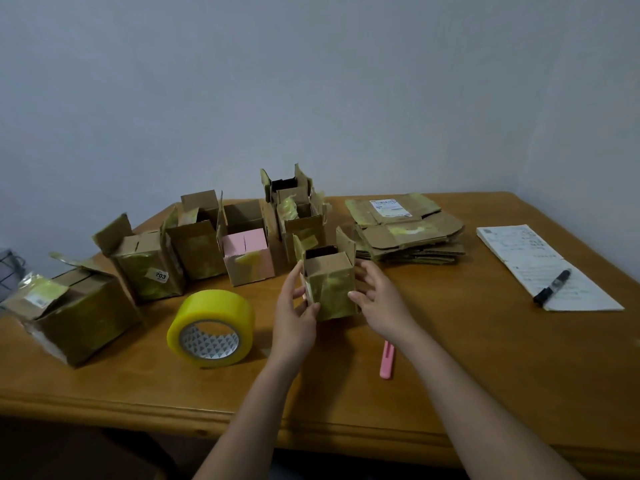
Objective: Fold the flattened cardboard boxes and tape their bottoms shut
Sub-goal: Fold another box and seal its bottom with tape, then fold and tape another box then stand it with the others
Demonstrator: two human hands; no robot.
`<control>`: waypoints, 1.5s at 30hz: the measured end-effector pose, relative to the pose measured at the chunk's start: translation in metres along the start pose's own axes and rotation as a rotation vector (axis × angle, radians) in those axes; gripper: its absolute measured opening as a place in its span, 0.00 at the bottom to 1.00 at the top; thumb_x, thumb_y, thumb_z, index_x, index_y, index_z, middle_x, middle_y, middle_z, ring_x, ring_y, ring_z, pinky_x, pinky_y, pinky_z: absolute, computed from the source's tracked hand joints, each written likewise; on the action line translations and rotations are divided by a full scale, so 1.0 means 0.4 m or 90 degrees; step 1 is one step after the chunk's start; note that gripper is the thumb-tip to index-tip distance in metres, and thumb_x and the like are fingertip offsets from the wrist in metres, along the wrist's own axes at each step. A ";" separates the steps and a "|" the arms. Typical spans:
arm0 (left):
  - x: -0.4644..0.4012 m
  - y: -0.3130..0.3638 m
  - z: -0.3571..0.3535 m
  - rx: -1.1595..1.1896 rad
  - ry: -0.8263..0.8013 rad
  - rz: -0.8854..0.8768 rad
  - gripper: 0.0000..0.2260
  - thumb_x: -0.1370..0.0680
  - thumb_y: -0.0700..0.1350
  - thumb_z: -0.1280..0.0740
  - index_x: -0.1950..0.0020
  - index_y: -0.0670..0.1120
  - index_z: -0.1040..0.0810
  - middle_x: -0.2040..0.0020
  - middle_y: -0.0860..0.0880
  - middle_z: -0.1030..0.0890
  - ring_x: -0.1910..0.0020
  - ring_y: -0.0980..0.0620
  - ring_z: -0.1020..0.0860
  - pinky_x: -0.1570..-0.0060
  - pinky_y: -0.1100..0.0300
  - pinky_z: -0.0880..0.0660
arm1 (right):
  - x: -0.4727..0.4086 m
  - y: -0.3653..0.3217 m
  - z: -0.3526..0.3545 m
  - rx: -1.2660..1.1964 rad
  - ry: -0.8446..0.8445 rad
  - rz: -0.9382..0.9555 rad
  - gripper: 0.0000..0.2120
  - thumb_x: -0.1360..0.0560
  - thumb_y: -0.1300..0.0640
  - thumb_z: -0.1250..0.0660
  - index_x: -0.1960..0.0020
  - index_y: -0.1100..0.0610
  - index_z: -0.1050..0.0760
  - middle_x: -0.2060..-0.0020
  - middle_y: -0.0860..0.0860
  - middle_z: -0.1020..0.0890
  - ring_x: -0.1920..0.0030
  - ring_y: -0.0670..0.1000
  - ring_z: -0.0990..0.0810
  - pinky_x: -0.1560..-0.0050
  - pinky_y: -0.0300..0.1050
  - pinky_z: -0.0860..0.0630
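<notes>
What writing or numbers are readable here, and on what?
"203": sticker on the second box from the left.
Shipping label on the flat cardboard stack: too small to read.
Paper sheet under the marker: blurred.
Label on the leftmost box: unreadable.

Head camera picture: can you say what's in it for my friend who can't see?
Two hands, left hand and right hand, hold a small upright cardboard box on a wooden table. Folded boxes stand behind a yellow tape roll; flat boxes are stacked on the right.
</notes>
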State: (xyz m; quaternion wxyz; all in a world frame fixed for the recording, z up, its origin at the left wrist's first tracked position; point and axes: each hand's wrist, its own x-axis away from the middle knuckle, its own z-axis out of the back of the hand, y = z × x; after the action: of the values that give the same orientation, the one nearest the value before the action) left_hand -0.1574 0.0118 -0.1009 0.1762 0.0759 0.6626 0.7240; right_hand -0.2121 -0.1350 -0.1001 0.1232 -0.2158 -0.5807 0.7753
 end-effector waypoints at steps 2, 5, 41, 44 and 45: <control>-0.028 -0.016 -0.004 -0.019 0.017 0.015 0.34 0.21 0.30 0.38 0.31 0.68 0.38 0.47 0.62 0.29 0.49 0.61 0.24 0.65 0.70 0.22 | -0.028 0.016 -0.006 0.011 -0.005 -0.010 0.28 0.22 0.68 0.36 0.34 0.40 0.36 0.47 0.34 0.28 0.45 0.39 0.24 0.45 0.38 0.22; -0.065 -0.040 -0.013 -0.049 0.044 0.023 0.35 0.21 0.29 0.39 0.31 0.68 0.38 0.44 0.57 0.28 0.45 0.57 0.25 0.58 0.67 0.20 | -0.070 0.042 -0.015 0.045 -0.005 -0.021 0.29 0.23 0.69 0.35 0.33 0.40 0.37 0.45 0.37 0.28 0.41 0.42 0.24 0.41 0.47 0.22; -0.177 -0.033 -0.214 -0.334 0.055 -0.087 0.08 0.21 0.39 0.34 0.45 0.49 0.21 0.48 0.53 0.24 0.51 0.59 0.25 0.57 0.69 0.29 | -0.148 0.115 0.206 0.083 0.305 -0.053 0.10 0.21 0.64 0.37 0.44 0.50 0.27 0.56 0.44 0.21 0.52 0.44 0.20 0.51 0.46 0.19; -0.201 0.003 -0.279 -0.385 -0.005 -0.198 0.11 0.21 0.40 0.34 0.39 0.48 0.22 0.43 0.52 0.24 0.45 0.56 0.25 0.46 0.62 0.24 | -0.125 0.168 0.275 0.080 0.341 -0.115 0.10 0.21 0.63 0.37 0.43 0.50 0.27 0.53 0.47 0.21 0.50 0.49 0.19 0.50 0.48 0.19; -0.216 0.011 -0.300 -0.413 -0.017 -0.236 0.12 0.21 0.40 0.34 0.37 0.48 0.22 0.41 0.51 0.24 0.43 0.54 0.25 0.44 0.60 0.25 | -0.119 0.184 0.293 0.088 0.356 -0.124 0.10 0.21 0.62 0.36 0.42 0.50 0.27 0.52 0.48 0.20 0.50 0.49 0.19 0.50 0.48 0.19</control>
State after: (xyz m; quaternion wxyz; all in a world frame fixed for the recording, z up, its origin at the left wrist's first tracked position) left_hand -0.1194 -0.1308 -0.0993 0.3279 -0.0956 0.3990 0.8510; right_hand -0.2219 -0.2771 -0.1338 0.3666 -0.3553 -0.4882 0.7078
